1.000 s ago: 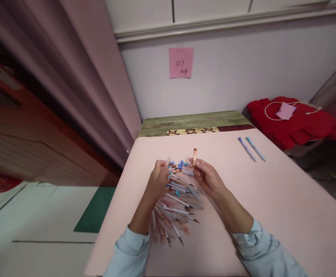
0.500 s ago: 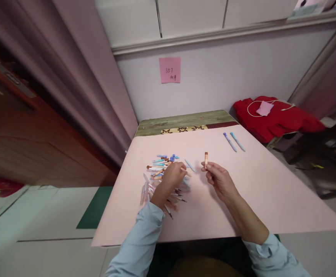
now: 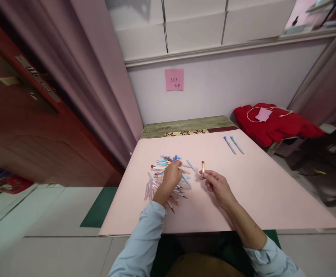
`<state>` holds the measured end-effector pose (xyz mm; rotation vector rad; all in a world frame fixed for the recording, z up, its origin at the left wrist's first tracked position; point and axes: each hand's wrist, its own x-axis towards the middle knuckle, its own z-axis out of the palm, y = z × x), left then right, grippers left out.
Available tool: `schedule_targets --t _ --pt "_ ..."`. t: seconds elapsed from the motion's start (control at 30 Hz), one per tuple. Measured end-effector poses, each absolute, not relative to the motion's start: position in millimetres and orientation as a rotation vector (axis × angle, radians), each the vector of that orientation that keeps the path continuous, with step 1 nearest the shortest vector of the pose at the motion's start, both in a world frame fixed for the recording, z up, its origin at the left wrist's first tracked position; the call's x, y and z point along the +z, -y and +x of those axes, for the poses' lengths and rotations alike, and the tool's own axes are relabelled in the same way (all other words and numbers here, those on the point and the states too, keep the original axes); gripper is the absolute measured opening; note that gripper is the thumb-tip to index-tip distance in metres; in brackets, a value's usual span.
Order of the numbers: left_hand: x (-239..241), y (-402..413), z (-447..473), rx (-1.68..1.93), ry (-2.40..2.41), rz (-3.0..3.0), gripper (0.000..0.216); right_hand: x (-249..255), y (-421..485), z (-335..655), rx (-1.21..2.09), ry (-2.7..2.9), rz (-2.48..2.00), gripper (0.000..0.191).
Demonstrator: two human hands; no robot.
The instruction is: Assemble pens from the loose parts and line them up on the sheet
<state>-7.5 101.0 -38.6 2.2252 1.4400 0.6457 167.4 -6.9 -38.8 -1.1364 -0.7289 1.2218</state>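
The right hand pinches a short brown pen barrel upright at its fingertips, over the pink worktop. Just beside it, the left hand lies curled on the heap of pen parts. Its fingers are hidden, so I cannot tell whether they grip anything.

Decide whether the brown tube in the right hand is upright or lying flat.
Upright: the brown tube stands on end, its top pointing up, its lower end pinched by the right hand.
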Motion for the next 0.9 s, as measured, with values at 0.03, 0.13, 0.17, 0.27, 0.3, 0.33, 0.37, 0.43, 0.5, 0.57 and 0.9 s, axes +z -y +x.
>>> schedule_targets --t 0.03,0.13,0.17,0.27,0.3,0.33,0.37,0.43,0.5,0.57,0.9 --pt "-40 -101 -10 0.671 -1.431 2.216 0.037 -42 7 167 1.214 0.745 -1.163 0.036" --pt "-42 -98 -17 0.758 -1.384 2.188 0.034 -51 6 164 1.178 0.798 -1.243 0.037" --pt "-41 -95 -19 0.804 -1.375 2.177 0.033 -53 6 163 1.171 0.816 -1.257 0.037" --pt "-33 -79 -23 1.001 -1.364 2.098 0.027 -56 5 157 1.176 0.875 -1.263 0.037" --pt "-30 -72 -23 1.064 -1.348 2.041 0.023 -54 6 154 1.183 0.901 -1.263 0.037" --pt "-28 -63 -23 1.11 -1.321 1.965 0.019 -53 6 151 1.191 0.934 -1.26 0.037" --pt "-27 -55 -23 1.127 -1.278 1.879 0.016 -51 6 147 1.197 0.974 -1.252 0.036" --pt "-28 -38 -20 1.12 -1.179 1.699 0.018 -47 7 139 1.199 1.066 -1.229 0.035" --pt "-31 -25 -18 1.125 -1.108 1.518 0.022 -45 7 131 1.169 1.15 -1.218 0.033" --pt "-36 -17 -18 1.137 -1.08 1.324 0.026 -46 6 125 1.125 1.214 -1.24 0.033" --pt "-32 -4 -44 1.191 -1.072 0.788 0.038 -47 8 102 1.144 1.229 -1.243 0.035"
